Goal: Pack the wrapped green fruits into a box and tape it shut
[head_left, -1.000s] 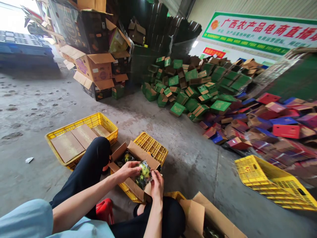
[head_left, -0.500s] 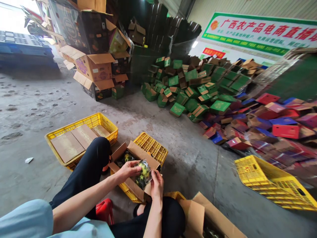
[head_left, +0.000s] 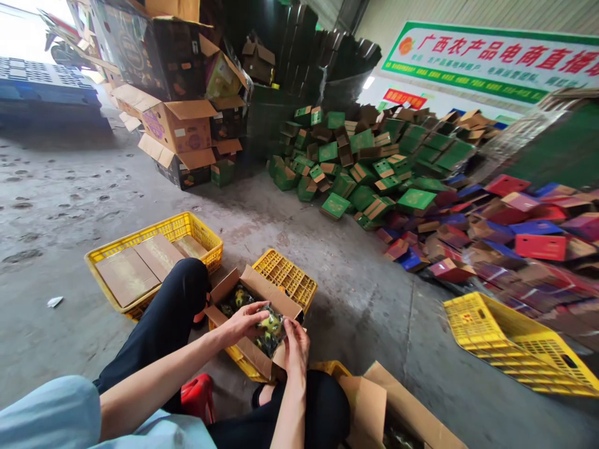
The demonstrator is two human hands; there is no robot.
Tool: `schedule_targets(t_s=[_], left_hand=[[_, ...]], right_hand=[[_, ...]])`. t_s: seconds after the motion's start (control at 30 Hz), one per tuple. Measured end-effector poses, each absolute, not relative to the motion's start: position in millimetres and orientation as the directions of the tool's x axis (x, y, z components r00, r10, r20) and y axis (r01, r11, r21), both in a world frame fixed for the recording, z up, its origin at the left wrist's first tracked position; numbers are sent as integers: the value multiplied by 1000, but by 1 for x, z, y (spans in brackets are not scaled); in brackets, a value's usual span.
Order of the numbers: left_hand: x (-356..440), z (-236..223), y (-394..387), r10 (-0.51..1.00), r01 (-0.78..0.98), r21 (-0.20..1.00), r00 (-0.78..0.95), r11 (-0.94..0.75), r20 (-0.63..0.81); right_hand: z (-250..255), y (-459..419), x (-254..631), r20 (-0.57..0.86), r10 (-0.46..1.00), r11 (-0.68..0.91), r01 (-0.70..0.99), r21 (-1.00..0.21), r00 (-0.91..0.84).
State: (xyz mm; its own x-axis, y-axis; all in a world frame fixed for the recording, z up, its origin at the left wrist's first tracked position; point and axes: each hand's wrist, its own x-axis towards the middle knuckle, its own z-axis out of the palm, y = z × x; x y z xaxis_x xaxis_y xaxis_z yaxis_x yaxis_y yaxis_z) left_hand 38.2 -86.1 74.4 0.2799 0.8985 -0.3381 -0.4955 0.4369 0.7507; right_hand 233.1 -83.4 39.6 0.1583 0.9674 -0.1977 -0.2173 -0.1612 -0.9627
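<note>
Both hands are on a clear plastic bag of yellow-green fruit (head_left: 271, 322), held over the open cardboard box (head_left: 277, 293) between my legs. My left hand (head_left: 244, 322) grips the bag's left side, thumb across the front. On the opposite side, my right hand (head_left: 296, 344) pinches the bag's right edge between thumb and fingers. More fruit in shiny wrapping (head_left: 241, 296) lies inside the box, partly hidden by my left hand. Under the box sits a yellow plastic crate (head_left: 244, 365).
Left, a yellow crate (head_left: 108, 254) holds flat cartons (head_left: 128, 277). An upturned yellow crate (head_left: 286, 279) stands behind the box. Another open box (head_left: 365, 408) is by my right knee. Farther right are a tilted yellow crate (head_left: 486, 333) and heaped green boxes (head_left: 362, 168) and red boxes (head_left: 540, 247).
The bagged fruit has tilted and shifted slightly between my hands. My left fingers have lifted and stretched a little over its top. Everything around stays in place.
</note>
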Motion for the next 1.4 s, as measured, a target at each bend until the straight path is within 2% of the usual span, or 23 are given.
schedule_targets(t_s=[0.17, 0.4, 0.57, 0.73, 0.83, 0.9, 1.03, 1.13, 1.4], left_hand=[[36, 74, -80, 909, -328, 848, 125, 417, -398], [41, 69, -79, 912, -328, 862, 0, 388, -410], [37, 72, -79, 915, -357, 844, 109, 400, -388], [24, 80, -83, 932, -422, 843, 282, 332, -226], [21, 84, -84, 904, -380, 878, 410, 290, -121], [20, 83, -84, 881, -331, 897, 459, 292, -117], [20, 75, -80, 923, -280, 927, 361, 247, -137], [20, 71, -78, 952, -259, 944, 278, 204, -129], [26, 71, -73, 943, -331, 887, 188, 323, -274]], right_hand=[[34, -82, 235, -191, 970, -161, -192, -968, 149], [36, -85, 236, -180, 959, -141, -181, -973, 220], [40, -83, 235, -242, 933, -156, -308, -938, 265], [44, -81, 231, -296, 904, -151, -417, -896, 309], [46, -80, 231, -279, 911, -133, -422, -897, 305], [48, -80, 232, -251, 919, -113, -406, -907, 304], [49, -80, 233, -195, 939, -88, -353, -931, 281], [50, -82, 232, -206, 946, -119, -324, -938, 249], [50, -85, 232, -201, 973, -170, -242, -955, 113]])
